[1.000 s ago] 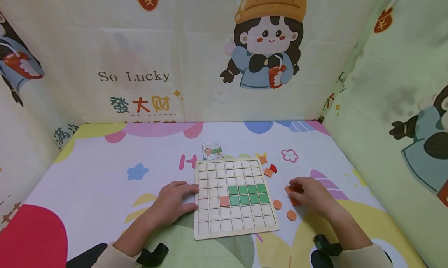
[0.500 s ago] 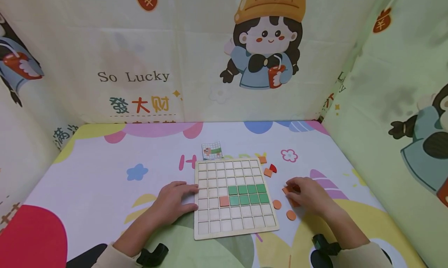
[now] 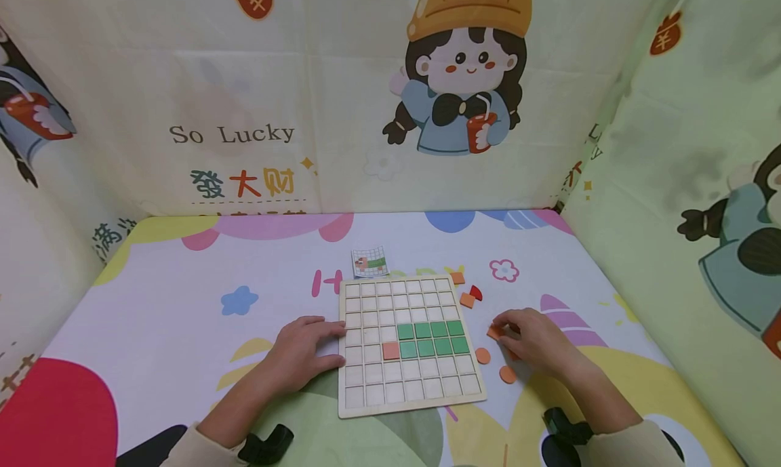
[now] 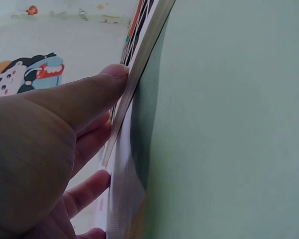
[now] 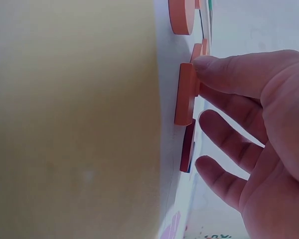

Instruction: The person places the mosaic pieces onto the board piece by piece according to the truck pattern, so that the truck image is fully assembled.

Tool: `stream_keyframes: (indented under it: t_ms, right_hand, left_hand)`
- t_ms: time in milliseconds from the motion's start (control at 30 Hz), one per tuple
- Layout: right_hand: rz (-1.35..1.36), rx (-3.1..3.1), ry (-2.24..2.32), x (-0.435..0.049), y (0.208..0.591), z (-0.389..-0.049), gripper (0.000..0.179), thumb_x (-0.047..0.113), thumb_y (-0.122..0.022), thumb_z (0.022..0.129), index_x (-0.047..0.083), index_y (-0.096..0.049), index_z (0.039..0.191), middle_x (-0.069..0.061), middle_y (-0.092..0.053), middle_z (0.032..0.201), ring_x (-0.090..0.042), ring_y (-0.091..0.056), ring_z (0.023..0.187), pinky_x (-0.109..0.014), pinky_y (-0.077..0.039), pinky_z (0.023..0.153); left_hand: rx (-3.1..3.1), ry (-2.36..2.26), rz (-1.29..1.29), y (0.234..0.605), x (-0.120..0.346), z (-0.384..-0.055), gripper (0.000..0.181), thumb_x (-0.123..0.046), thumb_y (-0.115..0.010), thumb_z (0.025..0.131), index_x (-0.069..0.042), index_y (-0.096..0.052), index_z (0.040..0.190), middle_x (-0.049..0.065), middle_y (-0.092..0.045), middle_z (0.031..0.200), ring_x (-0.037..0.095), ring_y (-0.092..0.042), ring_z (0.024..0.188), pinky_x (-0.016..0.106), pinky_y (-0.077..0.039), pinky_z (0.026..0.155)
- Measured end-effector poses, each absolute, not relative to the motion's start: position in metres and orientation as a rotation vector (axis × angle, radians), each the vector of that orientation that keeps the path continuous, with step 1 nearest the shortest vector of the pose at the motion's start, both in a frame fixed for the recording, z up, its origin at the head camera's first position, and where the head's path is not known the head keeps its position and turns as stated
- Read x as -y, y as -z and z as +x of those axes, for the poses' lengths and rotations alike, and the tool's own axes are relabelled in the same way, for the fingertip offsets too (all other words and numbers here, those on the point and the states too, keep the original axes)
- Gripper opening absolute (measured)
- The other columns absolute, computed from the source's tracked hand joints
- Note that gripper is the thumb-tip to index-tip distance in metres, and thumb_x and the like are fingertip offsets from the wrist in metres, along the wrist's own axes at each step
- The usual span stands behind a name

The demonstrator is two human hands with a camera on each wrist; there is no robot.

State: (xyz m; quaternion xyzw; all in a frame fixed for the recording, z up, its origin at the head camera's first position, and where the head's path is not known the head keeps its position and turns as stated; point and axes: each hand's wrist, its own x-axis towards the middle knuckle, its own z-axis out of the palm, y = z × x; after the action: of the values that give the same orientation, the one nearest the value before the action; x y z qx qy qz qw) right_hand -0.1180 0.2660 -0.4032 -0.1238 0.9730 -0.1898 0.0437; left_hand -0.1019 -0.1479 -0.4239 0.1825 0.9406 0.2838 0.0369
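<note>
A wooden grid board [image 3: 372, 411] lies in the middle, bearing green square tiles [image 3: 425, 348] in two rows and one salmon tile [image 3: 391, 350]. My left hand [image 3: 299, 352] touches the board's left edge with thumb and fingertips, fingers nearly straight. To the right of the board, my right hand [image 3: 537, 338] pinches an orange square tile [image 3: 493, 332] between thumb and index finger, low over the table; fingers partly hide it. In the right wrist view, another orange tile [image 5: 184, 97] lies just below the thumb, with a dark red tile [image 5: 188, 147] beside it.
Two orange round pieces [image 3: 508, 375] lie between board and right hand. Orange squares [image 3: 457, 278] and a red quarter-circle piece [image 3: 476, 293] sit by the board's upper right corner. A small picture card [image 3: 369, 262] stands behind the board. Printed cloth walls surround the table.
My right hand has shifted slightly left toward the board, and the orange tile at its fingertips has moved with it. My left hand and the board have stayed put.
</note>
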Motion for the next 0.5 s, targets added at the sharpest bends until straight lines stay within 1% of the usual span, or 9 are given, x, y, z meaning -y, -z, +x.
stream_keyframes:
  t_ms: [167,300,500]
  right_hand:
    - [-0.357,-2.96,0.59,-0.2652,0.402,-0.1171,0.024,0.013,-0.077,0.086,0.008,-0.073,0.108,-0.003,-0.066,0.101,-0.023,-0.055,0.091,-0.044,-0.053,0.083]
    - [-0.352,-2.96,0.583,-0.2655,0.4016,-0.1169,0.028,0.016,-0.079,0.085,0.005,-0.072,0.11,-0.004,-0.065,0.1,-0.023,-0.055,0.09,-0.045,-0.053,0.083]
    - [-0.349,-2.965,0.545,-0.2647,0.4017,-0.118,0.028,0.017,-0.079,0.085,0.004,-0.072,0.109,-0.003,-0.064,0.096,-0.022,-0.054,0.088,-0.044,-0.053,0.083]
  left_hand:
    - [-2.883,-0.876,0.558,0.4237,0.1482,-0.1017,0.044,-0.025,-0.083,0.082,-0.014,-0.071,0.123,-0.001,-0.065,0.13,0.035,-0.049,0.128,0.057,-0.037,0.103]
    - [-2.879,-0.882,0.555,0.423,0.1479,-0.1016,0.044,-0.025,-0.083,0.082,-0.014,-0.071,0.123,-0.001,-0.065,0.13,0.035,-0.048,0.128,0.057,-0.036,0.103]
    - [-2.88,-0.887,0.558,0.4229,0.1479,-0.1017,0.044,-0.025,-0.083,0.082,-0.014,-0.071,0.123,-0.001,-0.065,0.131,0.036,-0.048,0.128,0.057,-0.036,0.103]
